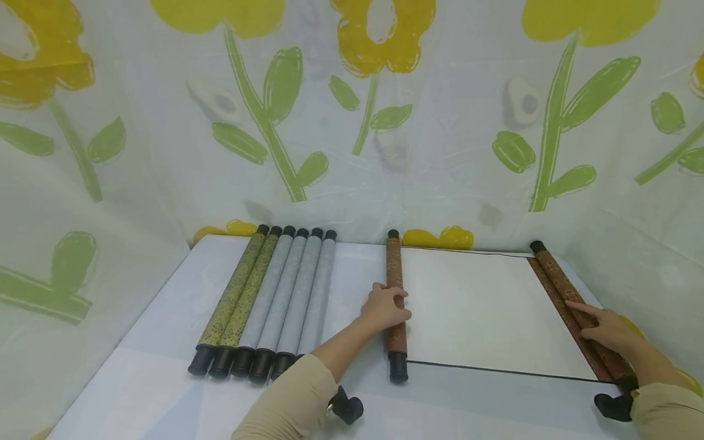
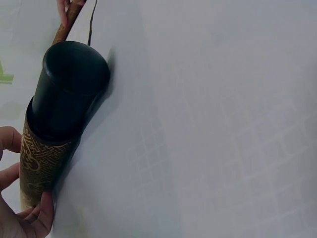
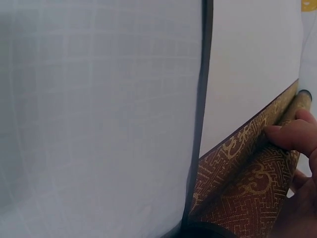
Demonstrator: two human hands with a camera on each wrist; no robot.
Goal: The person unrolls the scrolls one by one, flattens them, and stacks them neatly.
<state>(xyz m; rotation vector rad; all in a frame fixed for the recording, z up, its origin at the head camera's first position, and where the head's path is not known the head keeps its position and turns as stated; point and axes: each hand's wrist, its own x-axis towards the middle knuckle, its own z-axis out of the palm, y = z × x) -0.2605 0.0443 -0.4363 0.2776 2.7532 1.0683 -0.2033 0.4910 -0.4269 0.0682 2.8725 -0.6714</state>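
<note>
A hanging scroll lies partly unrolled on the table, its blank white sheet (image 1: 484,305) stretched between two brown patterned rolls. My left hand (image 1: 385,308) grips the left roll (image 1: 394,263) around its middle, thumb on the near side. In the left wrist view this roll (image 2: 42,168) ends in a black knob (image 2: 74,74). On the right, my right hand (image 1: 610,333) holds the right roll (image 1: 555,275) below its middle. The right wrist view shows gold-on-red brocade (image 3: 247,188) there, with thumb and fingers on either side of the roll.
Left of the scroll, two green speckled rolls (image 1: 233,293) and several pale grey rolls (image 1: 299,287) lie side by side, all with black end knobs. A flower-printed curtain (image 1: 440,153) hangs behind the white table (image 1: 148,366). Black wrist camera mounts (image 1: 346,406) sit near both sleeves.
</note>
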